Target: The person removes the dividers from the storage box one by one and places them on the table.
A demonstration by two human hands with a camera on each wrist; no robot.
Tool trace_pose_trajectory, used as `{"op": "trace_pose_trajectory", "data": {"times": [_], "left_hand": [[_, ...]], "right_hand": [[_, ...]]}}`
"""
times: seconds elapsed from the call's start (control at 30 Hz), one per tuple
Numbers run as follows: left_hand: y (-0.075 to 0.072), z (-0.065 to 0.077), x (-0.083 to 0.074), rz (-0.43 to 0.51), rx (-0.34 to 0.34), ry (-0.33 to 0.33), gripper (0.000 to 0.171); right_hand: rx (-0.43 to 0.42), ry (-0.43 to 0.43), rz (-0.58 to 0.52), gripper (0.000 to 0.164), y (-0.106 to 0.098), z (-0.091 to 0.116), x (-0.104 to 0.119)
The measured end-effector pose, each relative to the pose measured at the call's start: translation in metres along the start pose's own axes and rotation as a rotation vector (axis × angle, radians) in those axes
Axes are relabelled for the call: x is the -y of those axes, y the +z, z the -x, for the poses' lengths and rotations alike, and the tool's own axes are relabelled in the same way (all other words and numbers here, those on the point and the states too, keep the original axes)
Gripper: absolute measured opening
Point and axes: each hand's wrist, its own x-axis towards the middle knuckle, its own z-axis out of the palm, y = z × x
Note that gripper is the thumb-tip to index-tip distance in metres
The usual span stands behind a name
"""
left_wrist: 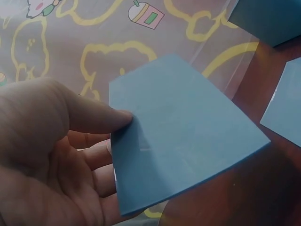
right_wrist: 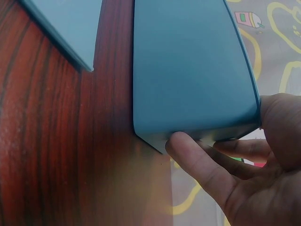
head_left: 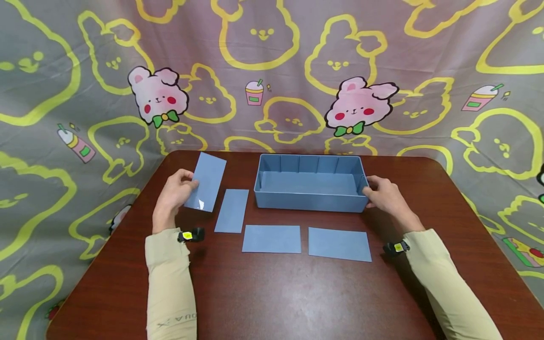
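My left hand [head_left: 175,191] pinches a flat blue rectangular panel [head_left: 208,182] by its left edge and holds it tilted up above the table. Up close in the left wrist view, the thumb lies on the panel's [left_wrist: 183,127] face and the other fingers are behind it. At the back of the table stands an open blue plastic box [head_left: 310,202] with vertical ribs along its inner back wall. My right hand [head_left: 386,194] grips the box's right end, thumb at the rim and fingers along the outside. Those fingers show against the end wall in the right wrist view.
Three more blue panels lie flat: one [head_left: 232,211] left of the box, one [head_left: 272,239] in front of it, another [head_left: 339,244] at front right. All rest on a dark wooden table [head_left: 289,297]. A patterned curtain [head_left: 289,61] hangs close behind.
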Motion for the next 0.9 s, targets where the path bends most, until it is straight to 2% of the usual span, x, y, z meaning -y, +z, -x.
{"op": "trace_pose_trajectory", "data": {"times": [0.43,0.6,0.9], "left_hand": [[0.000,-0.005,0.016,-0.076,0.069,-0.021,0.034],[0.002,-0.008,0.022,-0.088,0.094,-0.059,0.036],[0.002,-0.012,0.032,-0.115,0.099,-0.108,0.037]], "right_hand": [[-0.003,-0.002,-0.008,0.055,0.000,0.001,0.000],[-0.005,-0.011,-0.007,0.054,0.000,0.001,0.002],[-0.007,-0.007,-0.007,0.054,0.000,0.002,0.002]]}}
